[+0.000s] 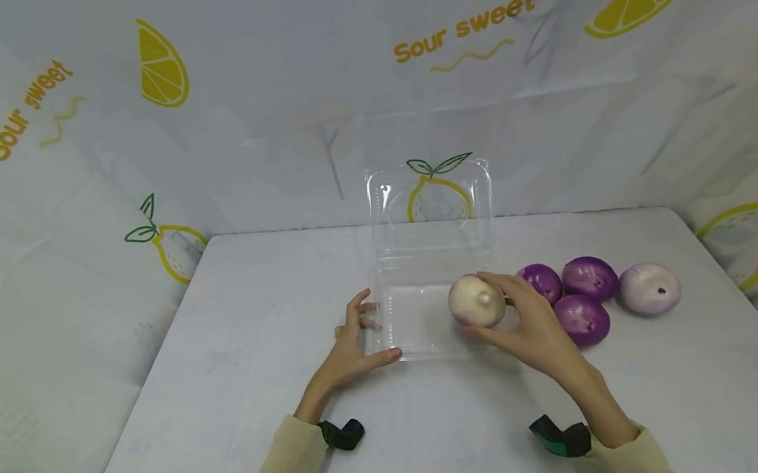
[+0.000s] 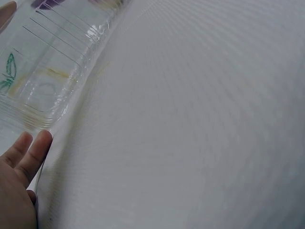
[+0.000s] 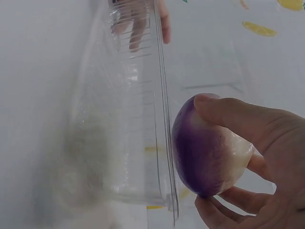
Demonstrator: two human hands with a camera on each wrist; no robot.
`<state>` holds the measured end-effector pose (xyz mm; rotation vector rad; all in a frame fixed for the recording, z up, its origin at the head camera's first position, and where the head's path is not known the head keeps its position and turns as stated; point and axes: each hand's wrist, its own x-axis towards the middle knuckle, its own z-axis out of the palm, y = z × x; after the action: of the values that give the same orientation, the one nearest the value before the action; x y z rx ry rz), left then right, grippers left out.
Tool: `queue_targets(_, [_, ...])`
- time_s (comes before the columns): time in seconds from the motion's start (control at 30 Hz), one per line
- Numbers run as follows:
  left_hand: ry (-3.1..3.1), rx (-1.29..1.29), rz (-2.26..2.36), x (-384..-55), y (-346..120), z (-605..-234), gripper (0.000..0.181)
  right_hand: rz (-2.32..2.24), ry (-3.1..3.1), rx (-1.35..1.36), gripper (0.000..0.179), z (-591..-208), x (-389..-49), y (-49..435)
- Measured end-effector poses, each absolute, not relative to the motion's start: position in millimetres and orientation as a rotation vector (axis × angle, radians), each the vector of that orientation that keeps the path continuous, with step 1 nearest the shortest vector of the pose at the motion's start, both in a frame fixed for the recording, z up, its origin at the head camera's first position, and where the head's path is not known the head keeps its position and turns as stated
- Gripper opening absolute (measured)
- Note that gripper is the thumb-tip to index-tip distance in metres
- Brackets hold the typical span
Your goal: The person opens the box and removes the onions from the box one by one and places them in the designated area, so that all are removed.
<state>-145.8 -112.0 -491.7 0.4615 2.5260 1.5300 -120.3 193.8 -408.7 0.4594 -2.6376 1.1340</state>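
Note:
My right hand [image 1: 530, 321] holds a purple-and-white turnip [image 1: 474, 301] over the right part of a clear plastic clamshell box [image 1: 418, 346]. In the right wrist view, the turnip [image 3: 202, 148] has a purple side fading to white, and the thumb and fingertips grip it beside the box rim [image 3: 164, 95]. Spread at the box's left side, my left hand [image 1: 350, 350] has its thumb by the front edge and its fingers along the side wall. The left wrist view has two extended fingers of the left hand [image 2: 21, 167] at a box corner [image 2: 45, 119].
Right of the box lie several more turnips: purple ones [image 1: 582, 320] grouped together and a paler one [image 1: 649, 289] at the far right. The box's lid [image 1: 384, 214] stands raised at the back. A white cloth with lemon prints [image 1: 281, 127] hangs behind the white table [image 1: 232, 390].

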Motion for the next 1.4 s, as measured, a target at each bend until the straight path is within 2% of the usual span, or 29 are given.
queue_targets(0.4, [2.523,0.488,1.536,-146.6,-113.8,-491.9,0.113,1.01,-2.563,0.402,0.077,-401.4,-106.6,233.6])
queue_targets(0.73, [2.518,0.488,1.548,-146.2,-114.0,-492.1,0.114,1.085,-2.511,0.336,0.079,-397.2,-98.7,263.2])
queue_targets(1.4, [2.512,0.47,1.53,-144.4,-113.0,-490.9,0.113,1.045,-2.52,0.119,0.08,-408.6,-76.0,316.7])
